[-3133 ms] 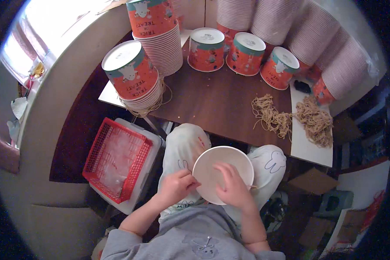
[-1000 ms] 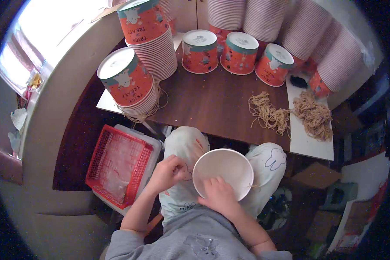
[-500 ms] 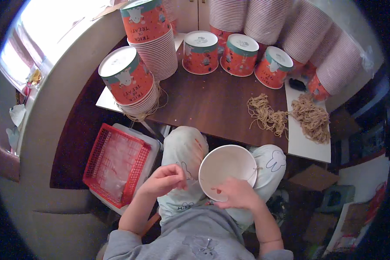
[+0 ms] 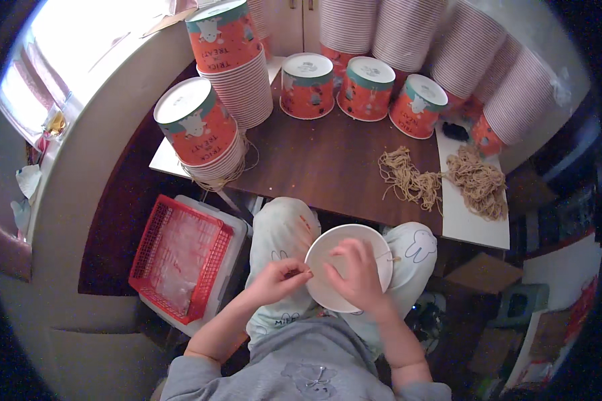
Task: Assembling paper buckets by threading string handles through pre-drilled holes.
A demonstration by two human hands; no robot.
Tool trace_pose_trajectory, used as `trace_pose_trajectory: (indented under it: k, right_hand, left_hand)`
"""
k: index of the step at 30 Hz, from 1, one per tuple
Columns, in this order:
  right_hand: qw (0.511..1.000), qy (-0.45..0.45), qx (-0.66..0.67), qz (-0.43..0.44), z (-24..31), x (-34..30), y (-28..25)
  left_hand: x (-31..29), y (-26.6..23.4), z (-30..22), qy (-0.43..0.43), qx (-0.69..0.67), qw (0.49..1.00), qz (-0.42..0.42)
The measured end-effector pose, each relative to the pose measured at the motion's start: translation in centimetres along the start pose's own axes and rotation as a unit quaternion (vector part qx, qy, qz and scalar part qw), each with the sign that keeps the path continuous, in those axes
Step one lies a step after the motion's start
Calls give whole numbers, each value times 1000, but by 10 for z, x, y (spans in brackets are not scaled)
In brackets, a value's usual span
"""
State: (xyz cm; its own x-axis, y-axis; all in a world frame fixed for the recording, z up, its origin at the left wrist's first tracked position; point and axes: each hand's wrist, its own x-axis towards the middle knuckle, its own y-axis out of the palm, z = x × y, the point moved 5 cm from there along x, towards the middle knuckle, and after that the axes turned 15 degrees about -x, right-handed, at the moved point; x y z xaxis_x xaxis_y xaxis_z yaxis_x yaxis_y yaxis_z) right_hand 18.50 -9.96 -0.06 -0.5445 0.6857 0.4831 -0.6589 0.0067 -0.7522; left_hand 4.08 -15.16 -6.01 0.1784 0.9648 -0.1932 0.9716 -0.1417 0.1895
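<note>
A white-lined paper bucket (image 4: 324, 294) rests between my thighs with its mouth facing up. A short piece of tan cord (image 4: 396, 258) sticks out at its right rim, and a thin pale strand runs inward from there. My left hand (image 4: 281, 281) is at the left rim, thumb and fingertips pinched together; what lies between them is too small to make out. Over the bucket's mouth is my right hand (image 4: 358, 275), its fingers curved and the thumb apart, with nothing visible in it. It hides part of the inside.
On the brown table lie a tangle of tan cords (image 4: 411, 179) and a bigger heap (image 4: 476, 184). Upside-down orange buckets (image 4: 306, 97) stand behind, near tall stacks (image 4: 408, 33). Cord-draped buckets (image 4: 204, 137) stand at left. A red basket (image 4: 155, 237) is beside my left leg.
My left hand has moved right and up to the bucket's left rim. My right hand has shifted from the near rim up over the mouth, and its fingers have spread.
</note>
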Motion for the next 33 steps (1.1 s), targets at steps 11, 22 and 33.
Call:
trace_pose_trajectory:
  k: [11, 22, 33]
  right_hand:
    - [998, 42, 5, 39, 10, -25, 30]
    - [996, 81, -36, -15, 6, -33, 14]
    - [993, 16, -68, 94, 33, -38, 33]
  left_hand:
    - [1, -10, 7, -35, -143, 989, 33]
    - [3, -15, 10, -23, -145, 989, 25]
    - [6, -22, 0, 36, 102, 994, 4]
